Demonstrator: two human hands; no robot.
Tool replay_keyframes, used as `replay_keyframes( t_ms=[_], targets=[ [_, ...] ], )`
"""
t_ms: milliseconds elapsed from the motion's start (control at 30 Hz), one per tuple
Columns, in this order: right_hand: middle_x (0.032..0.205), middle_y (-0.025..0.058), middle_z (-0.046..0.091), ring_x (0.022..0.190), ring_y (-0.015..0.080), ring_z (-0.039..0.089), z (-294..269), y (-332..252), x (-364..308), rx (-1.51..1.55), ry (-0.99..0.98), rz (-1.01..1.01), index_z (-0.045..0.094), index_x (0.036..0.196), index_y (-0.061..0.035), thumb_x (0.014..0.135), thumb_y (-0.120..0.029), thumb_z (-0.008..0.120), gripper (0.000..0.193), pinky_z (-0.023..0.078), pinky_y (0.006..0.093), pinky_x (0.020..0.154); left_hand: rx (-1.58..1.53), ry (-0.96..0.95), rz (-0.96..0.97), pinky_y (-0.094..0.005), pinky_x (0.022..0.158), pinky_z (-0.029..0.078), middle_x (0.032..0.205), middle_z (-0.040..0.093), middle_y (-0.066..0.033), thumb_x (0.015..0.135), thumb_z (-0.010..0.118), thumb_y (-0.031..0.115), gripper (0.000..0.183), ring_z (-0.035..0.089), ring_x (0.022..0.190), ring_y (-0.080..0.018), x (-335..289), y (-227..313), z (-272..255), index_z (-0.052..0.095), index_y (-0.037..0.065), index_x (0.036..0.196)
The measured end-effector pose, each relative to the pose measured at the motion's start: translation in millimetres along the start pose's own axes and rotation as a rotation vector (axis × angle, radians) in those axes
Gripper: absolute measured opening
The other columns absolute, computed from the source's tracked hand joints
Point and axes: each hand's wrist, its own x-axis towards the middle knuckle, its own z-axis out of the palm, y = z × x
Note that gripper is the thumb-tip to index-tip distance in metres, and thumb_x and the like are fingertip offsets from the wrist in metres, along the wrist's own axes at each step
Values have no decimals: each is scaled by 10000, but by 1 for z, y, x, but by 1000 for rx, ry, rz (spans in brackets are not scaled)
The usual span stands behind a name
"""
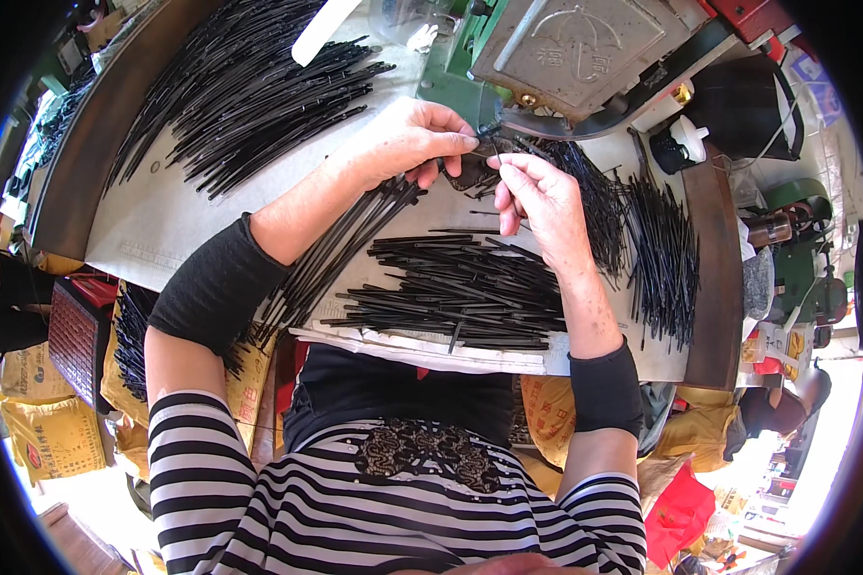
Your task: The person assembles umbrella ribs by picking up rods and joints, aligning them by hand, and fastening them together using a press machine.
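**Two bare hands nearly fingertip to fingertip at a green machine**

From my remote seat I see a thin, dark, wire-like piece at the tips of the right hand, its thumb and forefinger closed on it in a narrow pinch. The left hand is just beside, its thumb and forefinger drawn together; I cannot tell whether they grip anything. Its other fingers curl beneath the palm, while the right's bend loosely.

Both wrists angle inward, the forearms coming up from below, wrapped near the elbows in soft black cloth sleeves.

Just beyond the fingers stands the green painted machine, with a dull, scuffed metal plate bearing a raised emblem. Nearer me than the fingers, a heap of slim, straight black rods lies crosswise on the smooth, pale table. A glossy fan of rods spreads to the fingers' left, and a denser stack lies to their right. A loose bundle slants under the left forearm.
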Motion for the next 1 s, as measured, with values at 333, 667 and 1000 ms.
replay_keyframes(
  t_ms=[333, 667, 1000],
  targets=[
    [682, 47, 567, 487, 76, 529, -1, -1, 9, 51, -5, 15, 572, 1049, 49, 919, -160, 508, 254, 444, 197, 436, 42, 18, 15, -185, 365, 317, 661, 605, -36, 856, 601, 253, 274, 473, 410, -48, 2, 5, 1, 639, 3, 963],
    [679, 54, 573, 473, 83, 526, 0, -2, 14, 82, 12, 23, 569, 1042, 58, 915, -148, 509, 250, 436, 195, 427, 57, 25, -4, -185, 363, 293, 626, 589, -22, 851, 597, 234, 235, 412, 390, -36, 6, 8, -2, 669, 18, 911],
    [676, 50, 574, 474, 80, 524, 0, -2, 13, 65, 23, 31, 571, 1041, 57, 913, -137, 510, 240, 431, 194, 425, 68, 18, -12, -188, 361, 277, 604, 576, -18, 843, 604, 234, 235, 389, 384, -33, 6, 11, -3, 674, 18, 902]
  ],
)
